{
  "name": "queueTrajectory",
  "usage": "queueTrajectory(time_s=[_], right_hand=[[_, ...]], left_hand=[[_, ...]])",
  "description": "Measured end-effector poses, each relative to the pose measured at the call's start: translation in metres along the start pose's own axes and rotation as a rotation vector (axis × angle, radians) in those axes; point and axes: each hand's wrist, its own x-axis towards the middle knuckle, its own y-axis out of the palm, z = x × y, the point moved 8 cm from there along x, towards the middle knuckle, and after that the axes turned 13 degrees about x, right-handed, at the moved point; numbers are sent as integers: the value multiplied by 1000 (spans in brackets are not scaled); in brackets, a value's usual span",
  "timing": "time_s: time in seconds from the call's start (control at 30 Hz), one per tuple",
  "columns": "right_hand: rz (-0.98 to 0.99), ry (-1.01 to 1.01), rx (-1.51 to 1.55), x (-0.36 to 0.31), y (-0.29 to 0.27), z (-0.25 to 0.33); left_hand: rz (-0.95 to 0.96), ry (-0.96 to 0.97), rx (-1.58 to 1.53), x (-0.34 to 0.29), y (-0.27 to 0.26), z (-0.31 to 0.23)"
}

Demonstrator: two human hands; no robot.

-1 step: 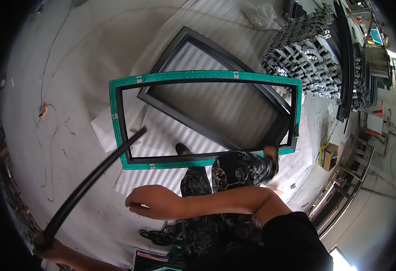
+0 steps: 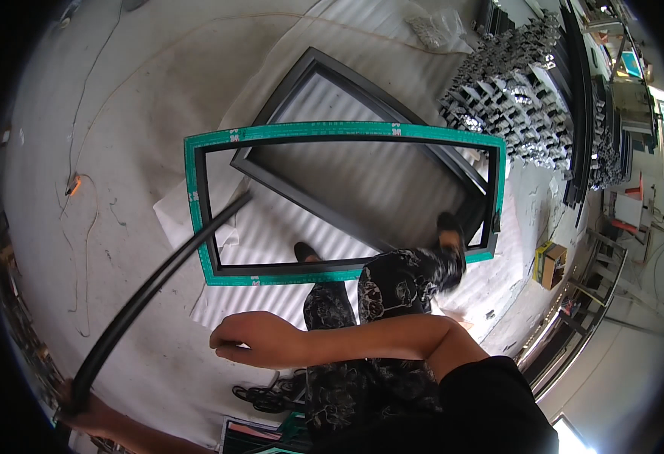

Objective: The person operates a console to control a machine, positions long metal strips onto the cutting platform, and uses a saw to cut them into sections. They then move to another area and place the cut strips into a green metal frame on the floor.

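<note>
My left hand [image 2: 82, 412], at the lower left edge, is wrapped round one end of a long black strip [image 2: 146, 291]. The strip rises to the right, its far end crossing over the left side of a black frame covered with green film [image 2: 324, 130]. Whether they touch I cannot tell. My right hand [image 2: 252, 338] hangs in front of my body, fingers loosely curled, with a small gap beside the thumb and nothing visible in it. Beneath the green-faced frame, a dark grey rectangular frame [image 2: 313, 208] lies askew on a pale sheet.
Stacked metal profiles [image 2: 510, 102] stand at the far right, beside long black bars [image 2: 580, 113]. An open cardboard box [image 2: 550, 265] sits on the right. A clear bag [image 2: 438, 30] lies at the back, and thin cords with an orange piece [image 2: 73, 184] on the left floor.
My foot on the right has moved forward, into the opening of the green-faced frame. The strip's far end has risen slightly. My right hand has hardly moved.
</note>
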Motion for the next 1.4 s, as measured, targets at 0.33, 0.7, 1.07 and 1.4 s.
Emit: queueTrajectory(time_s=[0.33,0.7,1.07,1.4], right_hand=[[-888,333,1122,-5,-232,-115],[-1282,194,1172,-162,-521,-238],[-1342,84,1105,-213,-676,-266],[-899,-107,1143,-203,-695,-300]], left_hand=[[-66,-739,-472,-241,265,285],[-106,-1100,-370,-286,420,529],[478,-1350,-563,-265,497,659],[853,-1507,-877,-308,553,678]])
